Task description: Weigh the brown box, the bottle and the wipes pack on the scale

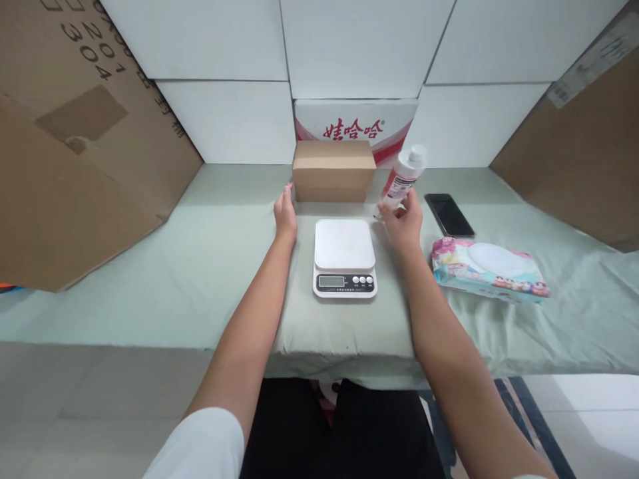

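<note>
My right hand [405, 225] is wrapped round the lower part of a clear bottle [400, 183] with a white cap and a red-and-white label. The bottle leans to the right. My left hand [285, 211] stands on edge beside the left end of a closed brown cardboard box [333, 181], fingers stretched out; whether it touches the box I cannot tell. Between my forearms lies a white kitchen scale [344, 247], its pan bare and its small display showing no digits that I can read.
Right of my right hand lie a black phone [449, 215] and a colourful pack of wet wipes [489, 267]. Behind the brown box stands a white carton [355, 114] with red lettering. Large cardboard sheets [80, 179] flank the green-covered table [200, 293]; white panels close off the back.
</note>
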Tool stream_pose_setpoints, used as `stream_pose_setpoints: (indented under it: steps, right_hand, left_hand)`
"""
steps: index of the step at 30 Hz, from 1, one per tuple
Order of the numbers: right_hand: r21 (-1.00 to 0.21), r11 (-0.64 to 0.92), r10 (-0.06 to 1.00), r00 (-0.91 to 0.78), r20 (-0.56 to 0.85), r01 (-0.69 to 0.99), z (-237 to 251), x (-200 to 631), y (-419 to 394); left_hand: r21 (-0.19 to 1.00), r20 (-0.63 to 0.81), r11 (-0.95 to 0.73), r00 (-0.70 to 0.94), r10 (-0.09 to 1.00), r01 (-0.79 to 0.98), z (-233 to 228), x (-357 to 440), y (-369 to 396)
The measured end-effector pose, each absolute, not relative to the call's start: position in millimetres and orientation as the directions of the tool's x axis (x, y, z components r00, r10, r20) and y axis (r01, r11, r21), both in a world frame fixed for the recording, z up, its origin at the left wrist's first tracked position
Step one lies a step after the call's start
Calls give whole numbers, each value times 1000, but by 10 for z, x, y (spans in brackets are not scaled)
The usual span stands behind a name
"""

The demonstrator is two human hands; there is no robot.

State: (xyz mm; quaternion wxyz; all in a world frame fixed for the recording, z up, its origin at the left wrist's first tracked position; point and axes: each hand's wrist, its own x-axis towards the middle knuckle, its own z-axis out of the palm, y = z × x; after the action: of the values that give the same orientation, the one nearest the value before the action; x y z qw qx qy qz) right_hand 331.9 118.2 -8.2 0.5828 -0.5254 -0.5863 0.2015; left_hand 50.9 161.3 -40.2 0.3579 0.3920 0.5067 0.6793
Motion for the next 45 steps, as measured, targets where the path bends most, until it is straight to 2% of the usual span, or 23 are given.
stream_pose_setpoints:
  steps: [3,15,17,20,22,23,25,27,28,29,31,33,36,39,45]
  right_hand:
    - [-841,283,819,341,462,460,-223,3479,1320]
    - [-864,266,811,385,440,428,-363,3505,1547]
    - [-856,225,807,403,431,465,-219,3456,1436]
    - [-831,211,798,400,450,514,115,3380,904]
    - [-791,276,771,365,521,545,311,3426,354]
    - [-749,295,720,378,582,593,369,3510,71]
    - [-654,257,560,442,701,711,382,3830,-408]
    - [-626,157,491,490,720,764,269,4336,-686]
    - [-648,123,506,514,693,752,182,4629,-743]
    - [-689,116,569,521,637,716,89,4923,-755]
    - [-796,119,748,474,465,593,-81,5443,-687]
    - [-837,85,867,374,330,540,-188,5785,-573]
    - [-798,87,942,211,260,596,-220,5961,-450]
    - [-745,133,961,99,258,654,-191,5951,-406]
    - [-757,188,936,118,330,626,-135,5800,-435]
  left_hand:
    - [968,174,-234,-430,886,-90,-405,511,1604]
    - [980,128,-178,-417,900,-84,-326,546,1515]
    - [971,194,-238,-475,859,-34,-274,552,1465]
    - [881,461,-445,-508,728,162,-123,579,1321]
    - [802,595,-548,-415,689,240,24,668,1152]
    - [781,623,-579,-354,697,234,101,752,1038]
    - [785,618,-601,-229,752,147,235,1015,756]
    - [840,543,-542,-60,838,26,305,1395,429]
    - [869,493,-494,63,868,5,308,1617,271]
    - [893,439,-449,189,878,11,290,1848,132]
    - [935,297,-351,425,855,51,216,2304,-54]
    - [949,170,-289,568,806,127,129,2686,-85]
    - [922,48,-268,605,795,279,54,3018,85]
    - [892,42,-296,590,806,341,49,3105,286]
    - [869,110,-380,626,772,316,181,2966,356]
